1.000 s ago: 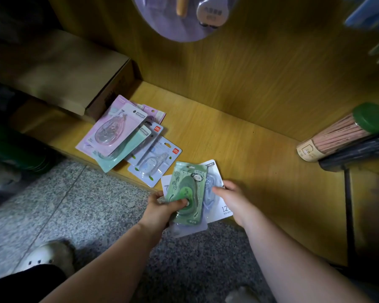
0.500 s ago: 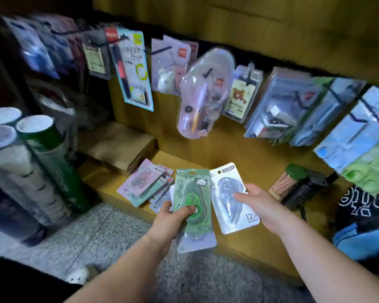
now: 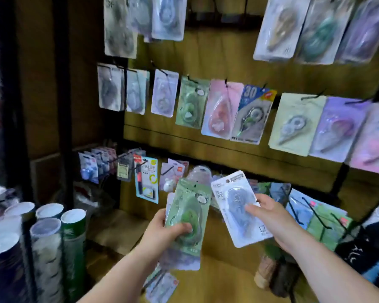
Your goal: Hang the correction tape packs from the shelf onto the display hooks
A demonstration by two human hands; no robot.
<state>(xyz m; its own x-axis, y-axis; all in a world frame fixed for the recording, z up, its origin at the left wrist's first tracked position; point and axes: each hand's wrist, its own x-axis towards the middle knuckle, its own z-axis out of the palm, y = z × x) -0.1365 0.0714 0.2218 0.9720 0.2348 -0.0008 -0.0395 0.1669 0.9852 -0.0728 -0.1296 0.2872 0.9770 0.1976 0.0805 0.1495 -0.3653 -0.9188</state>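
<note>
My left hand [image 3: 162, 230] grips a green correction tape pack [image 3: 187, 206] with at least one paler pack stacked behind it, thumb pressed on the blister. My right hand [image 3: 269, 217] holds a white correction tape pack [image 3: 239, 204] upright, thumb on its front and fingers behind. Both packs are lifted in front of the wooden display wall. Rows of hooks [image 3: 311, 97] there carry hanging packs, among them a green pack [image 3: 192, 101] and a pink pack [image 3: 222, 108]. More loose packs [image 3: 162, 285] lie on the shelf below my left arm, partly hidden.
Rolled tubes with white caps [image 3: 48, 232] stand at the lower left. A cardboard box [image 3: 116, 226] sits on the shelf behind them. Black hook rods [image 3: 313, 213] jut out at the right, above a bundle of sticks [image 3: 269, 270]. A dark post [image 3: 61, 84] runs up the left.
My view has swung up from the shelf to the hook wall. Both hands have risen with their packs, the white one now apart from the green stack.
</note>
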